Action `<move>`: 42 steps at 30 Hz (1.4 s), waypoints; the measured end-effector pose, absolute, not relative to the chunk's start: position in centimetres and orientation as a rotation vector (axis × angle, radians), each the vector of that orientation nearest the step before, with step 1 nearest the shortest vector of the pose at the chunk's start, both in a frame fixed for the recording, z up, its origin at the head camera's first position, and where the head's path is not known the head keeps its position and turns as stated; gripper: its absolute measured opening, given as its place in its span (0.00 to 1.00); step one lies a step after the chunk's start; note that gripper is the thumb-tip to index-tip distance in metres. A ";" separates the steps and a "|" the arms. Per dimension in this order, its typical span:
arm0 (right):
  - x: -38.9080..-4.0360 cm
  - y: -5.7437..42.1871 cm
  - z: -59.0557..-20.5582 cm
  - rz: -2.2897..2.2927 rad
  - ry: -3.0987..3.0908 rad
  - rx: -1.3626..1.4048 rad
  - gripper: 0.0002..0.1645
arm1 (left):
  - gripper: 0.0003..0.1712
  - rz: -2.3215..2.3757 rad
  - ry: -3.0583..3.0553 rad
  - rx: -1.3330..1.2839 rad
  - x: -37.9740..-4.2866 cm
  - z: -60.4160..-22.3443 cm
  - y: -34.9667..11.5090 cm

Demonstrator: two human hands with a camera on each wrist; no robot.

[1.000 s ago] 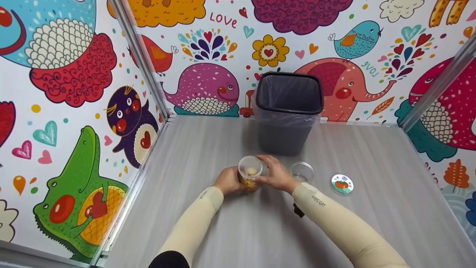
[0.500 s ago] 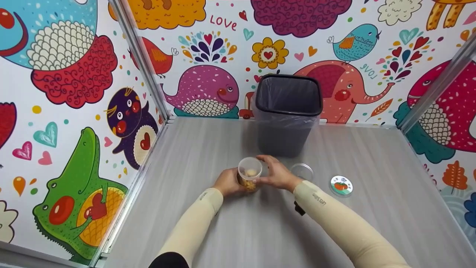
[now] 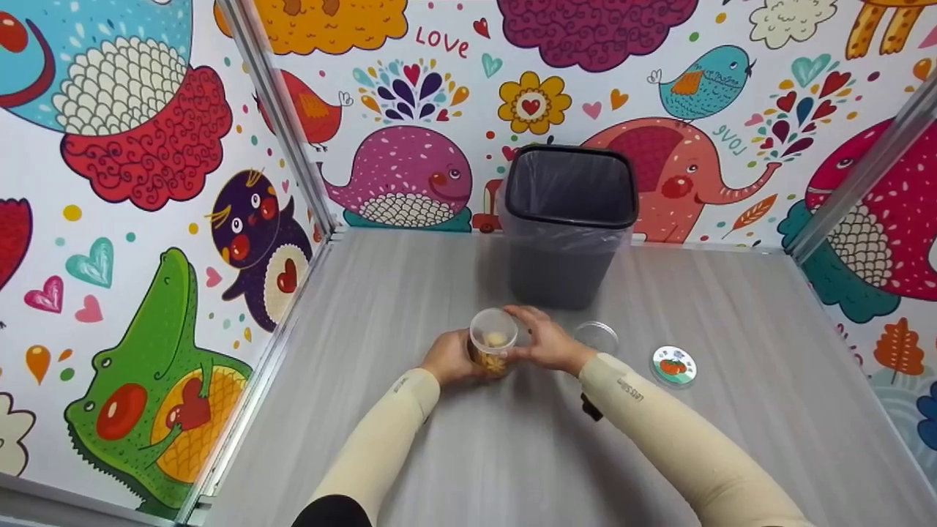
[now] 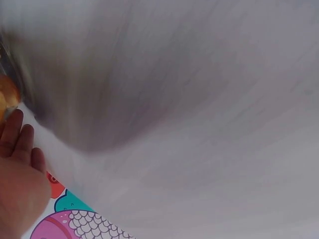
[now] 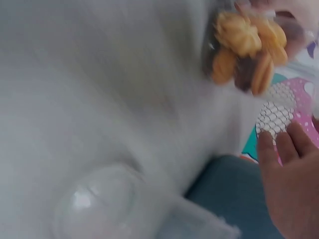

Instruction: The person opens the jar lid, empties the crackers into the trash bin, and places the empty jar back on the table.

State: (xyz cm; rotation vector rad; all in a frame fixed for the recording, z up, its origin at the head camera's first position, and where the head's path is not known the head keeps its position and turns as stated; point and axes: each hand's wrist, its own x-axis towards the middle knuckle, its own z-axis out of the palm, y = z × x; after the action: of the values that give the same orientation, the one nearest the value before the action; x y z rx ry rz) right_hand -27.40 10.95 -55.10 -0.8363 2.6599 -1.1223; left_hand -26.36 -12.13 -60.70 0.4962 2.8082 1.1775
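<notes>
In the head view a clear plastic jar of cookies stands tilted slightly between both hands, its round top facing up. My left hand grips its lower left side. At the upper right, my right hand holds it near the rim, thumb in front and fingers behind. Golden piped cookies and darker ones show through the jar wall in the right wrist view. Only part of the left hand and a sliver of the jar show at the left edge of the left wrist view.
Behind the hands stands a dark grey bin with a clear liner. A clear round lid lies right of the right hand. Farther right is a round lid with an orange fruit label. Printed walls enclose the grey table.
</notes>
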 end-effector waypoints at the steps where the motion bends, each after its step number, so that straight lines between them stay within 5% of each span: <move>1: -27.5 11.1 -54.8 -1.091 2.652 -0.855 0.53 | 0.39 1.175 2.809 0.499 -26.4 -60.8 -12.1; 42: -26.8 10.2 -55.7 -1.234 2.696 -0.826 0.54 | 0.38 1.192 2.797 0.494 -26.5 -60.9 -12.1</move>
State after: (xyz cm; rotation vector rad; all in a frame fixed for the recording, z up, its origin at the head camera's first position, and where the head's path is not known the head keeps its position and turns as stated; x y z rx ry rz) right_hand -26.82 10.20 -55.74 -0.8262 2.6962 -1.2340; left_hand -26.46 -12.12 -60.93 0.4938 2.7971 1.1918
